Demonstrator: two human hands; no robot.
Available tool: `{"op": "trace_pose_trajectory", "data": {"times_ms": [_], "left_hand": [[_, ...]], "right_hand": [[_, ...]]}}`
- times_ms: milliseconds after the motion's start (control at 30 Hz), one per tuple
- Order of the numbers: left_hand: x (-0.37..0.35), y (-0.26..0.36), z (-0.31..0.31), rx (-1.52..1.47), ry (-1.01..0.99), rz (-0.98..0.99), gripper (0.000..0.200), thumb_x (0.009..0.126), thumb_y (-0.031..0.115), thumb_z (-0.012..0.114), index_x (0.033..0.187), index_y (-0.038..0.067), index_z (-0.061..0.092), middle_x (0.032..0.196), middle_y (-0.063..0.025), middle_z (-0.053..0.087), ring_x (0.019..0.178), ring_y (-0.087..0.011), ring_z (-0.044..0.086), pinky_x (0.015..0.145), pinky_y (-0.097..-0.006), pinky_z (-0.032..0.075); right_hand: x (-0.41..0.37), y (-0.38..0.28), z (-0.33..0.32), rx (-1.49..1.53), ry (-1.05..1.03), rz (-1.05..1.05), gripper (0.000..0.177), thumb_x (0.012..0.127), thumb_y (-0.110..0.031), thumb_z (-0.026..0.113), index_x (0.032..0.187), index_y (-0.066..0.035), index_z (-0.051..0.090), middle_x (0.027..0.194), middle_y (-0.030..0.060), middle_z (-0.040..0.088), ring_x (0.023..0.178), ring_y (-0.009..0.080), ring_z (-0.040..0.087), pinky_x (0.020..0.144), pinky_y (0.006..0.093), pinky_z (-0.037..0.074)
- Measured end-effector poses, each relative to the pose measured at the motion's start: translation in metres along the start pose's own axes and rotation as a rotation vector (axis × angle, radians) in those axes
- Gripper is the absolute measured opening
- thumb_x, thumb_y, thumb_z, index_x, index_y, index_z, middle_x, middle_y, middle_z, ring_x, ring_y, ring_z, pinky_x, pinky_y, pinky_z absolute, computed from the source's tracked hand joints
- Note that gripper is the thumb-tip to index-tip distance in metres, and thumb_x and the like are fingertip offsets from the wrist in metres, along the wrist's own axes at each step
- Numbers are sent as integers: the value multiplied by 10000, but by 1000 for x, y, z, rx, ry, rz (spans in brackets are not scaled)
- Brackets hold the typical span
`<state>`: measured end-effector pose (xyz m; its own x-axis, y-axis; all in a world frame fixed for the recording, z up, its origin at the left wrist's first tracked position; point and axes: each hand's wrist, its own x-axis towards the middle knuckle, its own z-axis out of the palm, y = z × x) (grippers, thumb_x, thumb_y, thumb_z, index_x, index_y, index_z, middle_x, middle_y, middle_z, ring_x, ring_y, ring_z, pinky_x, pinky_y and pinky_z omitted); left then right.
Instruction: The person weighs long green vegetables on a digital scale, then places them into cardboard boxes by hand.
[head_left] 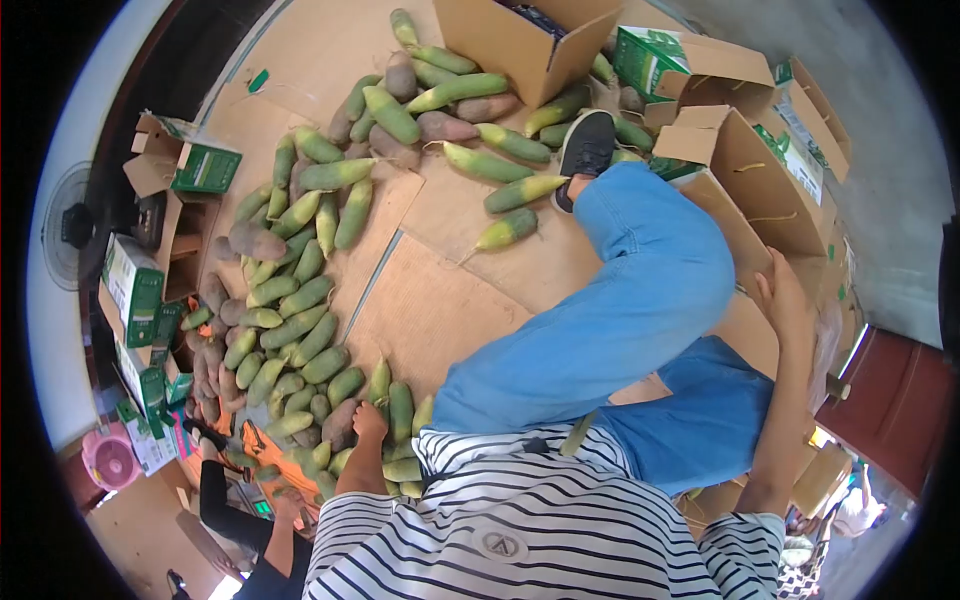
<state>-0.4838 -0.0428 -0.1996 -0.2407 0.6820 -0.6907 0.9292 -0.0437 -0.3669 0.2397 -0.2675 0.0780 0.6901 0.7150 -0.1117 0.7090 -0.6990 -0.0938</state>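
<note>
Fingers (362,410) of the left hand (370,423) are curled and rest on the near end of the vegetable pile (300,320), touching a brownish root (340,425); whether they grip it cannot be determined. Fingers (772,272) of the right hand (785,298) are extended, holding nothing, and lie flat against a cardboard flap (750,335) beside the bent knee.

The pile lies on flattened cardboard sheets (440,300) to the left of the legs. Its items are long and tapered, green along most of the length and pale yellow toward the tip; several are dull purple-brown.

Green-printed cartons (135,290) stand along the left edge; their contents are not visible. Beyond the black shoe (585,145), an open brown box (520,50) contains something dark (540,18). Open cartons (760,170) stand to its right, interiors hidden.
</note>
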Motion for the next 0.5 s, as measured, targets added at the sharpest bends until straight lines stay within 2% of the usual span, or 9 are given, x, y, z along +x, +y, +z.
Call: {"op": "trace_pose_trajectory", "data": {"times_ms": [67, 133, 167, 267, 300, 367, 433, 500], "left_hand": [[-3, 4, -5, 38, -23, 71, 434, 766, 161, 636, 1149, 38, 473, 1178, -167, 527, 1094, -341, 524, 878, -415, 475], [-26, 19, -36, 102, -57, 199, 439, 752, 149, 644, 1138, 30, 472, 1172, -177, 530, 1076, -343, 536, 879, -406, 478], [-23, 21, -37, 101, -13, 272, 414, 736, 150, 655, 1092, 22, 487, 1122, -201, 552, 1043, -364, 546, 859, -414, 479], [-33, 53, -77, -65, 89, 476, 418, 712, 168, 682, 1050, 9, 496, 1065, -225, 566, 994, -382, 557, 830, -437, 474], [-33, 68, -89, -144, 134, 531, 436, 693, 184, 704, 1032, 3, 498, 1010, -237, 573, 952, -395, 561, 800, -459, 463], [-44, 109, -129, -220, 237, 681, 450, 696, 187, 709, 1049, 8, 494, 1011, -239, 571, 940, -392, 565, 784, -464, 460], [-62, 150, -176, -382, 421, 900, 463, 714, 144, 700, 1100, 9, 483, 1008, -236, 573, 929, -400, 561, 773, -454, 457], [-72, 193, -226, -661, 404, 1070, 503, 746, 108, 688, 1178, 1, 453, 1003, -230, 572, 935, -381, 570, 792, -415, 461]], "right_hand": [[2, 1, -1, 4, -21, 11, 438, 822, -136, 606, 1226, -44, 463, 1142, 207, 564, 1061, 367, 534, 879, 408, 434], [4, 3, -1, 0, -9, -1, 407, 821, -149, 607, 1193, -47, 476, 1085, 201, 576, 1018, 366, 545, 840, 415, 439], [5, 5, 0, 1, -1, -7, 392, 820, -155, 608, 1176, -49, 482, 1056, 197, 583, 996, 366, 551, 821, 418, 441], [11, 14, 1, -25, -76, 49, 327, 820, -177, 604, 1103, -40, 511, 986, 188, 581, 940, 365, 558, 774, 428, 438], [13, 16, 0, 2, -80, 23, 311, 818, -180, 606, 1080, -36, 520, 972, 186, 578, 928, 365, 558, 766, 430, 436], [14, 20, -5, 59, -89, -29, 281, 814, -188, 609, 1033, -26, 536, 944, 181, 572, 903, 363, 559, 748, 435, 433], [14, 20, -9, 119, -118, -39, 278, 809, -193, 615, 1017, -22, 549, 961, 181, 581, 918, 362, 560, 757, 429, 438], [14, 23, -9, 166, -150, -52, 280, 806, -196, 620, 1013, -19, 556, 979, 183, 589, 935, 360, 560, 770, 425, 442]]}}
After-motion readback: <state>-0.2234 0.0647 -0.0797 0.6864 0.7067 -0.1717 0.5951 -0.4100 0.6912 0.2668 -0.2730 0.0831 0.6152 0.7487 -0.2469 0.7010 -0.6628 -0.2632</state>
